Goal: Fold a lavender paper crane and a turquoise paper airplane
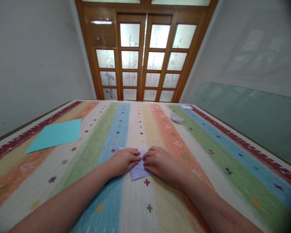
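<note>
A folded sheet of lilac origami paper (138, 173) lies on the tablecloth in front of me, partly covered by both hands. My left hand (123, 160) is over its left part, with bent fingers pressed together on the paper. From the other side, my right hand (161, 161) grips the paper with thumb and fingers drawn together. The fingertips of the two hands almost meet near the middle. One pointed corner sticks out beyond my left hand, and a flat flap shows below the fingers. What lies under my palms is hidden.
A turquoise sheet of paper (57, 135) lies flat at the left. Farther back on the right sits a small folded pale paper piece (177, 118), with a white slip (186, 106) near the far edge. The striped tablecloth (106, 200) covers the table; wooden glazed doors (143, 55) stand beyond.
</note>
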A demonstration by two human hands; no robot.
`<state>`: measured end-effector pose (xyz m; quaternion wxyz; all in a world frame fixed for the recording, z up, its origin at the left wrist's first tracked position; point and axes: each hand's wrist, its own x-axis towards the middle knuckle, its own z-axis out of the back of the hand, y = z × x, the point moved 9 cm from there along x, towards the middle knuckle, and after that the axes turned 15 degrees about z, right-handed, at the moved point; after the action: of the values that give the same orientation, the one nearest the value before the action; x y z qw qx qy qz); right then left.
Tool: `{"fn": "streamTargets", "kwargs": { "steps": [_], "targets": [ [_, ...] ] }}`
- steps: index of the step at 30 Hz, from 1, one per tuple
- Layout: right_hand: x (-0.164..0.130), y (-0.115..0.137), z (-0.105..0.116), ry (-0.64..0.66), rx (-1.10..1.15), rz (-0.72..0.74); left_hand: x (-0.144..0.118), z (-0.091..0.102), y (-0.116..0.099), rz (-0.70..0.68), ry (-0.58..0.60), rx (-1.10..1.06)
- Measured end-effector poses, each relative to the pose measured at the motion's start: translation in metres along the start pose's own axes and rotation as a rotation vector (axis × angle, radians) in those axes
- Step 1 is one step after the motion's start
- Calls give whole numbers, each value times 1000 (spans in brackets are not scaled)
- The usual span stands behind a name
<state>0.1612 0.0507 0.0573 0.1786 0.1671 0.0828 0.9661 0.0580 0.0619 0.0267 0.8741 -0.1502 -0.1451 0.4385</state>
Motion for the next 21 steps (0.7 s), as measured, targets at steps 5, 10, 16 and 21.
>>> {"fn": "streamTargets", "kwargs": {
  "steps": [5,10,16,21],
  "targets": [
    [-2,-4,-8,52,27,-27,3,7,14,59,-8,0],
    [-2,-4,-6,65,-20,-31,0,21,26,80,0,17],
    [-3,-6,-8,85,-7,-47,-3,30,33,90,40,171],
    [-4,-8,-9,96,7,-67,-4,33,40,130,34,289]
  ]
}}
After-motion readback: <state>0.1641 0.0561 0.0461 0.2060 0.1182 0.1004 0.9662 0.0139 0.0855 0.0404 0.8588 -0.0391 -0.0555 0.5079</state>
